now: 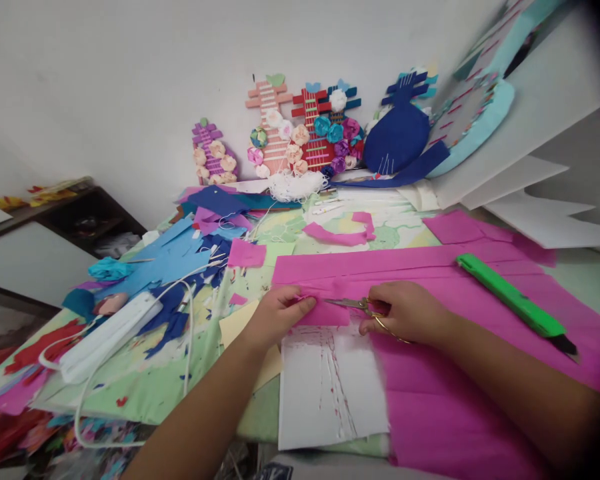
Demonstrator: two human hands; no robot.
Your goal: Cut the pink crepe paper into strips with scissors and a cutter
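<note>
One left hand (pixel 279 315) pinched nearly closed, thumb and fingers holding the edge of a pink paper piece (pixel 330 316). Right hand (pixel 407 312) curled around the handles of the scissors (pixel 350 303), blades pointing left at the paper; cannot tell whether the blades are parted. Paper piece sits between both hands, above a streaked white board (pixel 305 393). Green cutter (pixel 513 295) lies to the right on a large pink sheet (pixel 435 413) spread over the worktop (pixel 130 403).
</note>
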